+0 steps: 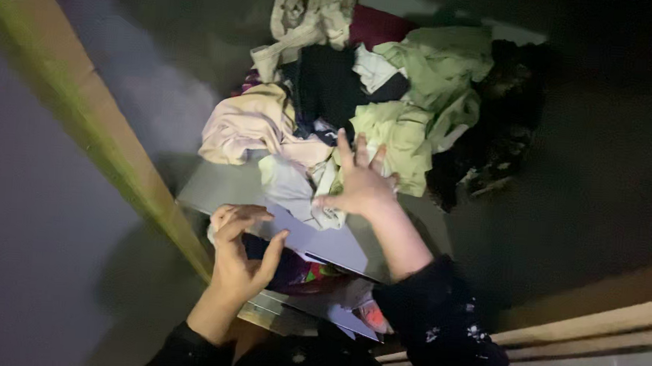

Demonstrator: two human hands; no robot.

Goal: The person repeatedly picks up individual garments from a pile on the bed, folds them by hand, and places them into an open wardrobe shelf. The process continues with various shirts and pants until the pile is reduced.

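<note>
head view, left hand fingers curled on grey board edge, right hand spread flat over clothes pile

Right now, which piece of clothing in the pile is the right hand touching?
The right hand rests on the pale grey-white garment at the near edge of the pile, between the pink cloth and the light green one.

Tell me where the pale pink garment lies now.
The pale pink garment lies at the left edge of the clothes pile, above the left hand and left of the right hand.
</note>
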